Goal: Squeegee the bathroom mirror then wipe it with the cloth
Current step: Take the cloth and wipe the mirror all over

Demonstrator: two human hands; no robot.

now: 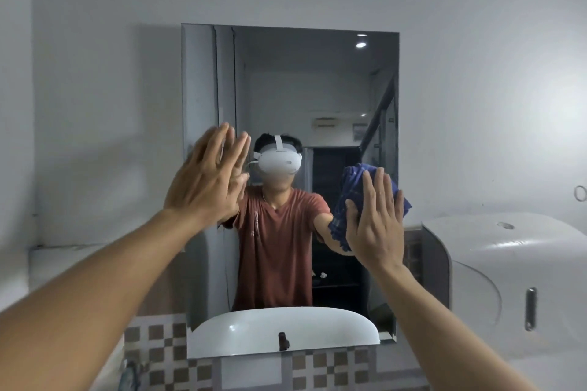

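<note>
Right of centre in the frame, the right hand (pixel 374 219) presses flat, fingers straight and spread, on a bunched dark blue cloth (pixel 351 190). It does not clench the cloth, only pins it against the glass. The cloth sits on the lower right part of the mirror (pixel 301 79), close to its right edge.

Left of centre, the left hand (pixel 206 181) is raised with fingers straight and holds nothing. Its fingertips meet their own reflection at the mirror's left edge.

The frameless mirror hangs on a pale grey wall (pixel 95 73). Its bottom strip reflects a white basin (pixel 286 327) with a dark tap (pixel 282 340). Brown and white checked tiles (pixel 165 355) run below it. A white plastic dispenser (pixel 508 263) is mounted at lower right, just beside the mirror.
</note>
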